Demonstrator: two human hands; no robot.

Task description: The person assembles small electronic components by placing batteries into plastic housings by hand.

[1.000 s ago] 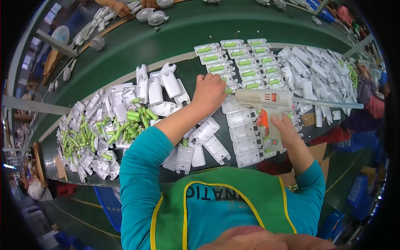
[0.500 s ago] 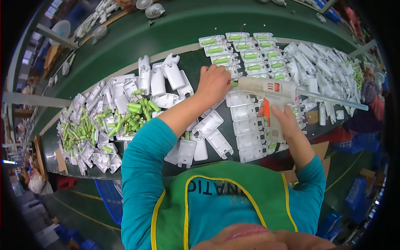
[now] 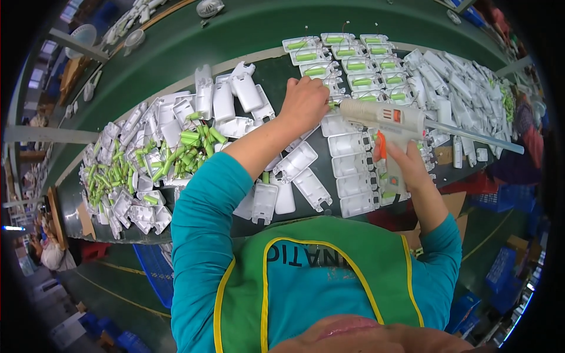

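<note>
Glue gun [image 3: 385, 116] in right hand [image 3: 410, 166], near left hand [image 3: 305, 103]

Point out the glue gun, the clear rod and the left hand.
Glue gun [image 3: 384, 119], head view: on its white body.
Clear rod [image 3: 474, 136], head view: middle of its length.
Left hand [image 3: 306, 102], head view: back of the hand.

Work area moderately bright; light diffuse, shadows soft and faint on the dark bench [image 3: 275, 72]. White casings [image 3: 224, 101] read pale, with little surface detail; a clear rod [image 3: 477, 136] carries a thin glossy highlight. Small white light streak [image 3: 13, 228] glares at far left; another lines the lower right rim. Floor [image 3: 126, 288] dimmer. Fisheye bends the green belt [image 3: 259, 29] into an arc; corners black. Rim background smeared; centre fairly sharp.
</note>
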